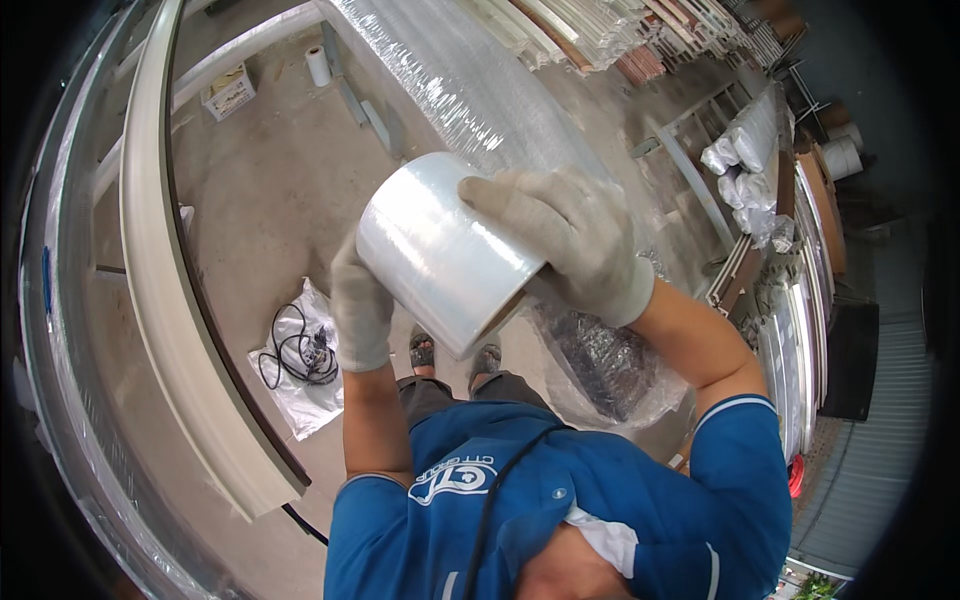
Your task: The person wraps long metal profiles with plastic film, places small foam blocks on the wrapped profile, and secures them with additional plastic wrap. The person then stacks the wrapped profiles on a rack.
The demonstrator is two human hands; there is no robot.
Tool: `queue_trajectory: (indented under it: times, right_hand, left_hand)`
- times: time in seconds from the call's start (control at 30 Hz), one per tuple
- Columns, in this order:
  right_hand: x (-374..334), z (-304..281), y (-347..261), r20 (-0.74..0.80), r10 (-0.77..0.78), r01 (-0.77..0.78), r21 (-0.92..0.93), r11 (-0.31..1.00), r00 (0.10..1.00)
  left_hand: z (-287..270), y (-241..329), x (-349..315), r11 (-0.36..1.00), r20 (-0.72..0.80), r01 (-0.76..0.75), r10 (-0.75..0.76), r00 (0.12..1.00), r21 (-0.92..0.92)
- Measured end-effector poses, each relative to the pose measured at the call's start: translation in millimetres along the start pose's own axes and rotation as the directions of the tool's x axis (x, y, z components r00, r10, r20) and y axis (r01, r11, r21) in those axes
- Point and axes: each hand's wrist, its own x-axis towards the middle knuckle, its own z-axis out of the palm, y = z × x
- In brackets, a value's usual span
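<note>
Between my two gloved hands I hold a wide roll of clear stretch film [445, 255], tilted in front of my chest. My left hand [362, 305] is closed against the roll's left end, its fingertips hidden behind the film. My right hand [570, 235] grips the other end, the thumb lying on the upper surface and the fingers over the far side. A brown core edge shows at the roll's lower right. Both gloves are pale grey fabric.
A long beige profile [160, 250] runs along my left. Ahead lies a film-wrapped bundle [460, 90]. Black cable on a silver sheet [300, 400] is at lower left; a dark plastic-wrapped pack [610, 370] is right of my feet. Stacked profiles [620, 30] stand at far right.
</note>
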Motion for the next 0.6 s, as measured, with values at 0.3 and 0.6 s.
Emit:
queue_trajectory:
  times: [0.3, 0.6]
  right_hand:
    - [1, -24, 37, 0.205, 0.283, -0.349, 0.593, 0.726, 0.937]
    - [-58, -29, 140, 0.313, 0.842, -0.899, 0.150, 0.412, 0.439]
  left_hand:
    - [-56, -26, 49, 0.717, -0.111, -0.021, 0.136, 0.984, 0.697]
    - [-67, -184, 130, 0.794, 0.173, 0.104, -0.255, 0.951, 0.599]
